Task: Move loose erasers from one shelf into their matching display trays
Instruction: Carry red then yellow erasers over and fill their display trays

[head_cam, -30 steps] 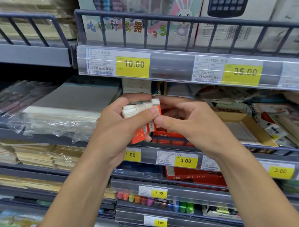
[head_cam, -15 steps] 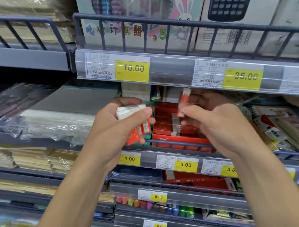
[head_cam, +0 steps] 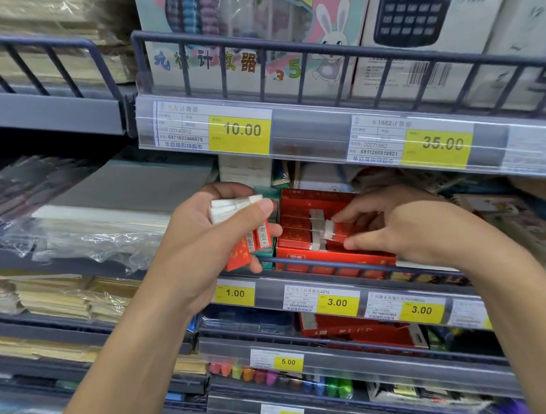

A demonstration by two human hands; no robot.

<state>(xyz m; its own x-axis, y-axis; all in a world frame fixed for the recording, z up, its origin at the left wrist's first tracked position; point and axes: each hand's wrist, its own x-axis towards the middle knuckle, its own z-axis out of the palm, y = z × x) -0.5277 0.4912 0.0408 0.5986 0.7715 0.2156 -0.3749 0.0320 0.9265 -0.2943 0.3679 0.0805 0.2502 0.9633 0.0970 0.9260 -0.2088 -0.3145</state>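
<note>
My left hand [head_cam: 201, 235] grips a bundle of several erasers [head_cam: 248, 234] with white ends and red sleeves, held just left of the red display tray [head_cam: 335, 258] on the middle shelf. My right hand [head_cam: 414, 231] reaches into that tray and pinches one eraser [head_cam: 335, 230] between thumb and fingers, low among the red-sleeved erasers lined up inside. A green tray [head_cam: 267, 195] stands partly hidden behind my left hand.
A dark wire rail [head_cam: 356, 266] runs along the shelf front below the tray. The shelf above, with its 10.00 price strip [head_cam: 237, 130], overhangs closely. Plastic-wrapped paper packs [head_cam: 108, 218] lie to the left, notebooks [head_cam: 515, 223] to the right, and highlighters [head_cam: 276, 377] on a lower shelf.
My right hand took one eraser from the left hand's bundle, lifted it up and right, then lowered it into the red tray. The left hand stayed about where it was.
</note>
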